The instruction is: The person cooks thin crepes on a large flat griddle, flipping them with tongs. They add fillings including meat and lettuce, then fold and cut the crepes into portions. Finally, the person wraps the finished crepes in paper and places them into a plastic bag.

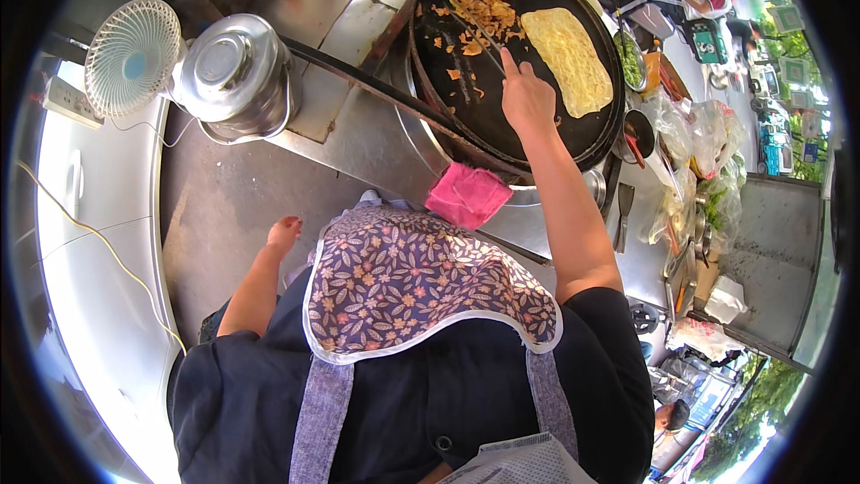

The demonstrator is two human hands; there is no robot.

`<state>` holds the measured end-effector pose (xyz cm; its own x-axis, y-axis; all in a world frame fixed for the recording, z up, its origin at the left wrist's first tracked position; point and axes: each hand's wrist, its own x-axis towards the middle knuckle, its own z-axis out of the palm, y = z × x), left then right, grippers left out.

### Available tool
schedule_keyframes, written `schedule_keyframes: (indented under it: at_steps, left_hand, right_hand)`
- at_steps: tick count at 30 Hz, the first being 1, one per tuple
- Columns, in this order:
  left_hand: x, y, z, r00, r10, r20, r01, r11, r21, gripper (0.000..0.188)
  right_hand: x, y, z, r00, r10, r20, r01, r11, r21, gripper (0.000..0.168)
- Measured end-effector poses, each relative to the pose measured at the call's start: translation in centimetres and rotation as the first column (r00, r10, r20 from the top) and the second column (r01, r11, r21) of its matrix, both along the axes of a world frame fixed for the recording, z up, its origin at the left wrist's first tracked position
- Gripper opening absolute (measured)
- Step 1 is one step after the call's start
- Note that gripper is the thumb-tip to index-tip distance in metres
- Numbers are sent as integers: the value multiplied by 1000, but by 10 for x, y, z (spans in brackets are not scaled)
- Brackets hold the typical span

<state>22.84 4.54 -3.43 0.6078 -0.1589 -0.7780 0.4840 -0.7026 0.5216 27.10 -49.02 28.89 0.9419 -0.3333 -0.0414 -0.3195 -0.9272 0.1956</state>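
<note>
On the round black griddle [497, 128], a rectangular golden flatbread [571, 60] lies at the right. Browned chopped pieces of food [494, 13] are heaped near the far side, with a few scraps scattered about. My right hand [529, 94] is closed on a thin metal utensil [478, 37], perhaps tongs or a spatula, whose far end reaches into the heap. Down at my left side hangs my left hand [285, 230], away from the griddle, with nothing seen in it. A pink cloth [468, 195] lies at the griddle's near edge.
A lidded steel pot [232, 81] and a small fan [133, 60] stand at the left. A metal bar [363, 77] runs along the counter. A dark pan [637, 138], a scraper [625, 215], a bowl of chopped greens [630, 60] and plastic bags [715, 134] are at the right. People are beyond.
</note>
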Motion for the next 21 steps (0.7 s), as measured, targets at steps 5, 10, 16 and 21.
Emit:
schedule_keyframes:
  at_steps: [5, 10, 16, 21]
  left_hand:
    - [-14, 9, -1, 977, -212, -31, 215, 969, 121, 41]
    - [-21, 5, 30, 996, -68, -50, 73, 992, 98, 39]
    - [-18, 7, 34, 991, -134, -27, 137, 980, 146, 40]
    - [-3, -2, 31, 990, -141, 1, 140, 983, 121, 40]
  right_hand:
    - [27, -12, -5, 999, 4, 35, -3, 1000, -31, 54]
    - [13, -24, 15, 907, -378, -185, 298, 267, 916, 55]
    - [-18, -15, 23, 855, -423, -302, 155, -348, 925, 49]
    - [-50, -14, 13, 827, -481, -292, -29, -554, 832, 48]
